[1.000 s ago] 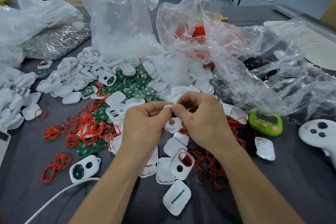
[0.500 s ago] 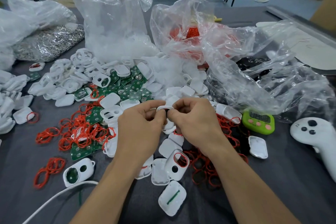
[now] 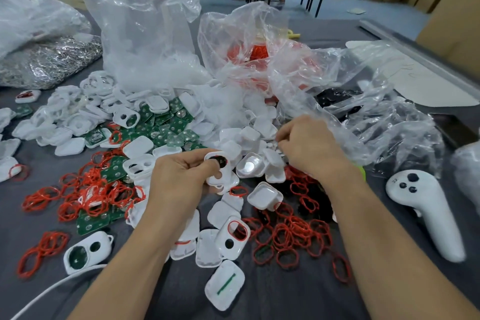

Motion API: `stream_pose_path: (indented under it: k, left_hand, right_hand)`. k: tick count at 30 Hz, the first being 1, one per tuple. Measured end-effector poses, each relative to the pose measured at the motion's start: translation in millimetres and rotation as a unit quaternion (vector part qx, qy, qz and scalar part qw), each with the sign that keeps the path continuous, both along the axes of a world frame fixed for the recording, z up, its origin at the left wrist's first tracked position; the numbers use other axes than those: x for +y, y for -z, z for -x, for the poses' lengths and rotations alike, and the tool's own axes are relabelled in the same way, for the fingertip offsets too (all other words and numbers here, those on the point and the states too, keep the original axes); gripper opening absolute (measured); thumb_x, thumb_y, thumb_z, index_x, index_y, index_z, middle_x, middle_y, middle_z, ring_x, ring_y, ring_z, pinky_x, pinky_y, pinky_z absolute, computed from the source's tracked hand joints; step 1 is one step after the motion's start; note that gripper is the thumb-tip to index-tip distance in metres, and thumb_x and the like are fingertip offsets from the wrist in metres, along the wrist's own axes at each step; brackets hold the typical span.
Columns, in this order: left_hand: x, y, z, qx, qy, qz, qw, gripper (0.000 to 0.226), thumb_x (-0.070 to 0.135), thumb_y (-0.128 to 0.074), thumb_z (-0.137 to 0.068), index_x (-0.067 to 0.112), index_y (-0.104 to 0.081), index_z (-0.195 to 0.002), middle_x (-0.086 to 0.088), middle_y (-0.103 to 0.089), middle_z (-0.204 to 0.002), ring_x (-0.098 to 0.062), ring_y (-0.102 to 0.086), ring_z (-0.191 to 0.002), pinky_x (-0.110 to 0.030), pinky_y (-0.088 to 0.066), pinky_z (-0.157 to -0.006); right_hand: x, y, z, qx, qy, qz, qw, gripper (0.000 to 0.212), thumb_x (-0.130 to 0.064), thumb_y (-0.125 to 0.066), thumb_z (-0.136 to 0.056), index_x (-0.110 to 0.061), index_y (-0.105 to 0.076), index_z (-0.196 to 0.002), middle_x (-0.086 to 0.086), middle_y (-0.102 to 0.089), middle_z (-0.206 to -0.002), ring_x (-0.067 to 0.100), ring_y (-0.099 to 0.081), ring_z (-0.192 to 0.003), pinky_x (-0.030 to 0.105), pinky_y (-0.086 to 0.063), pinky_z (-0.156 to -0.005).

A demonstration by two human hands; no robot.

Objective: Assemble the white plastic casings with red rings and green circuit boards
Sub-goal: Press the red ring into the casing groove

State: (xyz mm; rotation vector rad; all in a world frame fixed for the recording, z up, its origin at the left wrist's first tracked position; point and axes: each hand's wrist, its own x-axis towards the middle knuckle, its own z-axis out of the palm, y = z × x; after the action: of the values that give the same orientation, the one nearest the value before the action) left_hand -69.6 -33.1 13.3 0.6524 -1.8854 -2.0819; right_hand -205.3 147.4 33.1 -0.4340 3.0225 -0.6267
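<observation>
My left hand (image 3: 181, 177) grips a white plastic casing (image 3: 220, 171) with a red ring around its large opening, thumb across the hole. My right hand (image 3: 309, 148) reaches into a heap of white casing halves (image 3: 249, 138) at centre, fingers curled down among them; what they hold is hidden. Green circuit boards (image 3: 166, 127) lie in a pile behind my left hand. Loose red rings (image 3: 288, 231) spread under my right forearm, more red rings (image 3: 85, 192) on the left. A casing with a red ring (image 3: 233, 236) lies between my arms.
Clear plastic bags (image 3: 145, 34) stand at the back, one with red rings (image 3: 257, 52). A bag of metal parts (image 3: 52, 60) sits far left. A white controller (image 3: 426, 213) lies at the right. A white cable (image 3: 52, 291) crosses bottom left.
My hands have separated. The left hand keeps the casing, and the right hand has moved up and right into the heap of white halves.
</observation>
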Motion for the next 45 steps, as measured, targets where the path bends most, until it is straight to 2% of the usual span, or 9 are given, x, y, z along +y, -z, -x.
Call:
stream_pose_path:
  k: [3,7,15,19,22,27,33,40,45]
  left_hand:
    - [-1.1,-1.2,0.4,0.002,-0.008,-0.024,1.0,0.029,-0.003,-0.071,-0.088,0.022,-0.084,-0.079,-0.006,-0.068,-0.062,-0.014,-0.061,-0.051,-0.024,-0.055,-0.049]
    - [-4.0,-0.3,0.6,-0.005,-0.018,-0.058,0.998,0.028,-0.005,-0.069,-0.088,0.018,-0.084,-0.085,-0.007,-0.07,-0.067,-0.013,-0.064,-0.058,-0.024,-0.057,-0.053]
    - [-4.5,-0.4,1.2,-0.018,-0.026,-0.089,0.996,0.026,-0.004,-0.07,-0.088,0.016,-0.084,-0.08,-0.004,-0.076,-0.074,-0.011,-0.069,-0.06,-0.027,-0.061,-0.056]
    - [-4.1,0.5,1.6,-0.02,-0.021,-0.097,0.995,0.025,-0.003,-0.072,-0.087,0.016,-0.083,-0.075,-0.006,-0.075,-0.073,-0.012,-0.069,-0.059,-0.026,-0.059,-0.053]
    - [-1.7,0.2,1.8,-0.02,-0.018,-0.101,0.995,0.019,-0.003,-0.072,-0.087,0.012,-0.082,-0.08,-0.007,-0.072,-0.069,-0.013,-0.065,-0.055,-0.027,-0.059,-0.052]
    - [-2.4,1.6,2.6,-0.02,-0.021,-0.085,0.996,0.024,-0.009,-0.068,-0.087,0.01,-0.081,-0.088,-0.008,-0.07,-0.068,-0.011,-0.063,-0.054,-0.031,-0.06,-0.053]
    - [-4.4,2.4,1.7,-0.017,-0.02,-0.11,0.994,0.021,-0.005,-0.071,-0.087,0.012,-0.082,-0.083,-0.012,-0.07,-0.071,-0.014,-0.067,-0.058,-0.033,-0.061,-0.053]
    - [-7.3,3.1,3.4,-0.016,-0.007,-0.148,0.989,0.018,0.001,-0.07,-0.088,0.012,-0.083,-0.086,-0.009,-0.075,-0.079,-0.022,-0.071,-0.065,-0.034,-0.062,-0.057]
    - [-6.2,3.6,5.1,-0.007,0.015,-0.168,0.986,0.027,0.002,-0.059,-0.096,0.013,-0.083,-0.092,-0.003,-0.076,-0.078,-0.015,-0.068,-0.058,-0.036,-0.063,-0.061]
  right_hand:
    - [-7.6,5.1,2.9,0.02,-0.033,-0.096,0.995,0.02,-0.007,-0.064,-0.089,-0.016,-0.076,-0.103,0.008,-0.075,-0.102,0.024,-0.07,-0.093,0.038,-0.061,-0.084]
    - [-8.6,5.0,-2.8,0.051,0.005,-0.091,0.995,0.021,-0.01,-0.063,-0.088,-0.019,-0.076,-0.103,0.008,-0.074,-0.098,0.028,-0.07,-0.09,0.041,-0.062,-0.082]
    - [-4.9,7.1,-31.1,0.099,0.068,0.139,0.983,0.006,-0.024,-0.08,-0.083,-0.028,-0.081,-0.079,-0.011,-0.075,-0.072,0.014,-0.071,-0.072,0.033,-0.061,-0.072]
    - [-8.2,13.7,-35.9,0.088,0.094,0.157,0.979,0.007,-0.032,-0.084,-0.08,-0.027,-0.081,-0.076,-0.012,-0.073,-0.066,0.013,-0.071,-0.069,0.033,-0.061,-0.07]
    - [-15.1,14.5,-50.8,0.109,0.075,0.256,0.958,0.013,-0.028,-0.082,-0.082,-0.028,-0.076,-0.07,-0.017,-0.069,-0.058,0.002,-0.067,-0.058,0.021,-0.055,-0.059]
    - [-41.8,11.1,-81.8,-0.031,-0.017,0.435,0.9,0.006,-0.024,-0.076,-0.079,-0.03,-0.075,-0.079,-0.007,-0.074,-0.064,0.013,-0.072,-0.057,0.027,-0.058,-0.056]
    - [-42.5,14.1,-82.3,-0.181,-0.05,0.504,0.843,0.024,-0.004,-0.077,-0.077,-0.026,-0.075,-0.087,0.009,-0.075,-0.069,0.019,-0.067,-0.056,0.032,-0.055,-0.054]
    - [-45.7,18.4,-81.0,-0.158,-0.042,0.497,0.852,0.023,0.002,-0.079,-0.081,-0.02,-0.081,-0.076,0.007,-0.075,-0.068,0.016,-0.067,-0.058,0.025,-0.052,-0.052]
    - [-46.0,19.1,-81.5,-0.101,-0.022,0.442,0.891,0.02,-0.012,-0.08,-0.08,-0.032,-0.082,-0.079,-0.004,-0.078,-0.073,0.021,-0.075,-0.072,0.045,-0.064,-0.069]
